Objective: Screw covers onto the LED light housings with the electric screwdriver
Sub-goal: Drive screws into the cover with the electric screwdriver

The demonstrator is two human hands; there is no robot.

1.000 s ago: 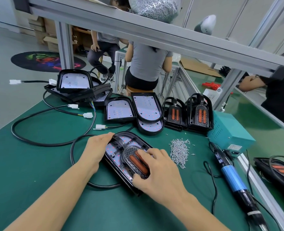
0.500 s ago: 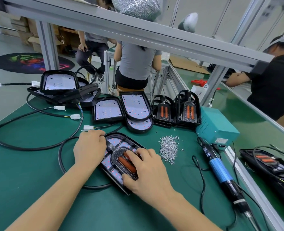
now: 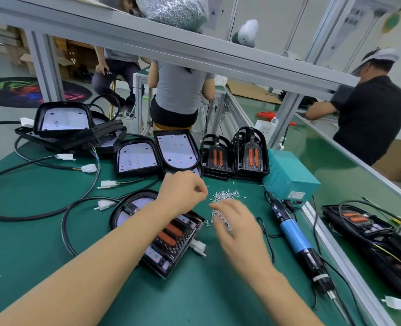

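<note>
A black LED light housing with its orange-striped cover laid in it lies on the green mat, partly under my left forearm. My left hand hovers over the left edge of a small pile of silver screws, fingers curled; whether it holds a screw is hidden. My right hand is blurred, fingers spread downward onto the near part of the pile. The electric screwdriver, blue-gripped, lies on the mat to the right, untouched.
Open housings and stacked covers line the far side of the mat. A teal power box sits by the screwdriver. Black cables with white plugs loop at left. Another housing lies beyond the aluminium rail. People work behind.
Both hands have left the cover and housing and moved right to the screw pile. The view shifted, and the housing now lies turned with its square end toward me.
</note>
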